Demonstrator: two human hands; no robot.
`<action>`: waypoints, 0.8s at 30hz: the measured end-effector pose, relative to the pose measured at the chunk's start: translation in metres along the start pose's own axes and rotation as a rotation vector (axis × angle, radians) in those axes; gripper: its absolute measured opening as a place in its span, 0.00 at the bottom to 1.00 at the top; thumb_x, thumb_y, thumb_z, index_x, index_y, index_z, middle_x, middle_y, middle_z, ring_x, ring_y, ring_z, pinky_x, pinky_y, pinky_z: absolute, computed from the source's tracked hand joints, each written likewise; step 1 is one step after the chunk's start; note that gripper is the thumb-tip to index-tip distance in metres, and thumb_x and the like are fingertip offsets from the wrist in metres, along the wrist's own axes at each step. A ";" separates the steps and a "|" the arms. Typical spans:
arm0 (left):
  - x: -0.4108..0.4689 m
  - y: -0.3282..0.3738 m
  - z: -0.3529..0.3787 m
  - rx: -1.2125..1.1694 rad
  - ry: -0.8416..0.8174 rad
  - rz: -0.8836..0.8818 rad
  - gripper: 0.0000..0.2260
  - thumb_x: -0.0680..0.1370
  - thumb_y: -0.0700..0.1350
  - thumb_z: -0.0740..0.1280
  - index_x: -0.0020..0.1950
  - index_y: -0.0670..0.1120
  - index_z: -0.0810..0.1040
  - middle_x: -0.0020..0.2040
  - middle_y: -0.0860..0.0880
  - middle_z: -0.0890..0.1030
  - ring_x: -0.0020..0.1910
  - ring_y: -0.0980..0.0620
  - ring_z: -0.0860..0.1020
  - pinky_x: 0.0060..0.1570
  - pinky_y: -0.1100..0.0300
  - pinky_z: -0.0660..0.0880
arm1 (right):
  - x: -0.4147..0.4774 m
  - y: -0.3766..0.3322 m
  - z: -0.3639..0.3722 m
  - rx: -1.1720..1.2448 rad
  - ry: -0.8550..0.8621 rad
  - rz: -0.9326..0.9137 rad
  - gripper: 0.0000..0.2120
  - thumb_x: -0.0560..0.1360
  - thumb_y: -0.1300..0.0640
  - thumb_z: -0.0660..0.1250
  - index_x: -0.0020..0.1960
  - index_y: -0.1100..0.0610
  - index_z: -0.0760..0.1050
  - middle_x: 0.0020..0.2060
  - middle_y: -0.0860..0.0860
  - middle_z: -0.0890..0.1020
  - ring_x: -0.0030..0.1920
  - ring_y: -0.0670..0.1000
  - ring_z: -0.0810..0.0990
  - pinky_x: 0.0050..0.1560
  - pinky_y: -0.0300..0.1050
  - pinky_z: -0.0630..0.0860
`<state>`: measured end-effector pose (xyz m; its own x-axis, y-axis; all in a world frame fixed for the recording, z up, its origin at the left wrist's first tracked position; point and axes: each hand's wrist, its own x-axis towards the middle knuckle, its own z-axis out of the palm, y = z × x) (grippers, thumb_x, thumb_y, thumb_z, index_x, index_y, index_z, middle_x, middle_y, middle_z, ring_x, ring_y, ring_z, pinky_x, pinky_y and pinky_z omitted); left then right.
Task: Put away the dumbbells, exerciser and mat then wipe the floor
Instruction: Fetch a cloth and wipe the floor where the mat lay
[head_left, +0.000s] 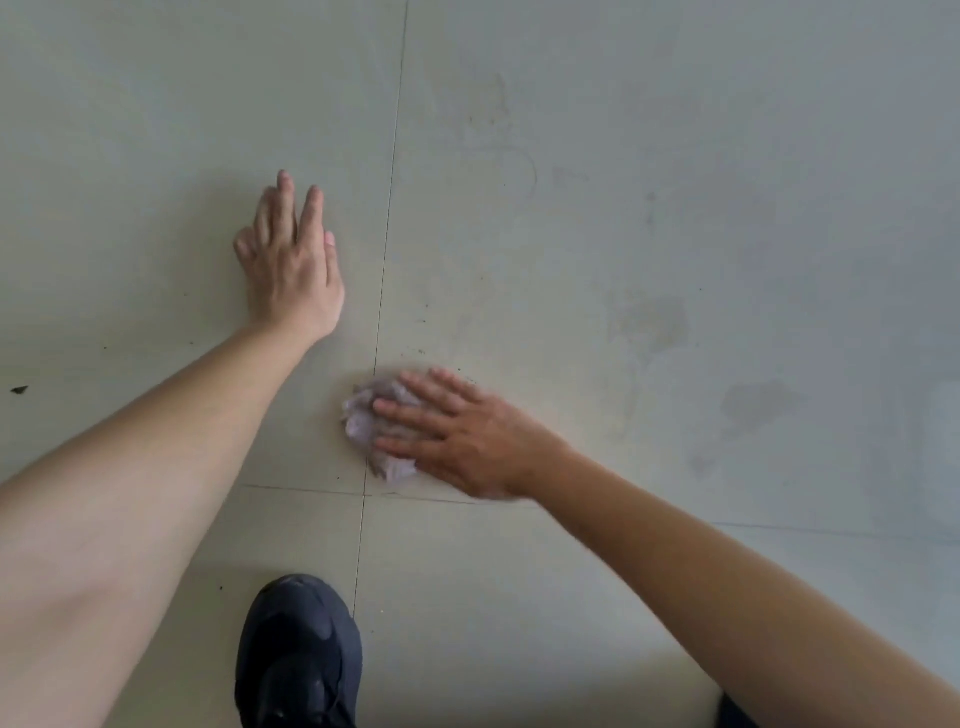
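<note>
Pale grey-green tiled floor (623, 130) fills pretty much the whole head view, shot looking straight down. One thin dark grout line (387, 234) runs top to bottom just left of centre, and a second one crosses it lower down, so you get a little crossroads of joints near the middle.

Left hand (293, 270) is planted palm-down on the tile just left of the vertical joint, fingers straight and pointing away from the person, slightly fanned, holding nothing. The bare forearm comes in from the bottom left corner.

Right hand (467, 441) is lower and to the right, lying flat on top of a crumpled pale lilac cloth (363, 415). Its fingers are stretched out and spread, pointing left, pressing the wad onto the floor rather than curling round it. The cloth sits right on the vertical joint, just above where the two joints cross, and it pokes out past the fingertips on the left side. The hand's edges look a bit smeared, so fine detail there is hard to read.

Some tiny dark specks (423, 353) are scattered on the tile just above the cloth, and a small dark scrap (20, 389) lies way over at the left edge. Right side of the floor has a few darker, blotchy patches (649, 322).

At the bottom, between the two arms, there's a black sneaker (298, 660) with its toe pointing up towards the cloth, just left of the joint.
</note>
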<state>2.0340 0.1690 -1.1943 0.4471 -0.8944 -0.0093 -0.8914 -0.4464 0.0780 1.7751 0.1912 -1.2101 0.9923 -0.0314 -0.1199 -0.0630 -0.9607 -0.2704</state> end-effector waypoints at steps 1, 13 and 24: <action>0.006 -0.002 -0.001 0.001 0.001 0.009 0.22 0.82 0.46 0.52 0.76 0.43 0.62 0.79 0.40 0.56 0.76 0.39 0.58 0.68 0.41 0.58 | 0.007 0.019 -0.002 0.021 0.027 0.053 0.25 0.84 0.45 0.51 0.80 0.48 0.60 0.80 0.53 0.59 0.80 0.62 0.53 0.79 0.58 0.45; 0.078 0.032 0.013 -0.062 -0.066 0.023 0.24 0.84 0.47 0.48 0.79 0.45 0.53 0.80 0.43 0.50 0.79 0.44 0.48 0.75 0.42 0.47 | 0.002 0.163 -0.065 0.216 0.201 1.107 0.26 0.86 0.45 0.44 0.82 0.48 0.45 0.82 0.54 0.45 0.80 0.65 0.40 0.79 0.57 0.40; 0.118 0.038 0.028 -0.101 0.017 -0.003 0.25 0.81 0.46 0.47 0.78 0.42 0.58 0.79 0.43 0.55 0.79 0.47 0.53 0.76 0.46 0.48 | 0.058 0.283 -0.092 0.053 0.131 0.786 0.26 0.85 0.42 0.45 0.81 0.47 0.53 0.81 0.54 0.50 0.80 0.65 0.45 0.79 0.58 0.44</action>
<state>2.0507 0.0461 -1.2203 0.4517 -0.8922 0.0070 -0.8784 -0.4433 0.1784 1.8250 -0.1078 -1.2058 0.6596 -0.7291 -0.1824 -0.7510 -0.6297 -0.1988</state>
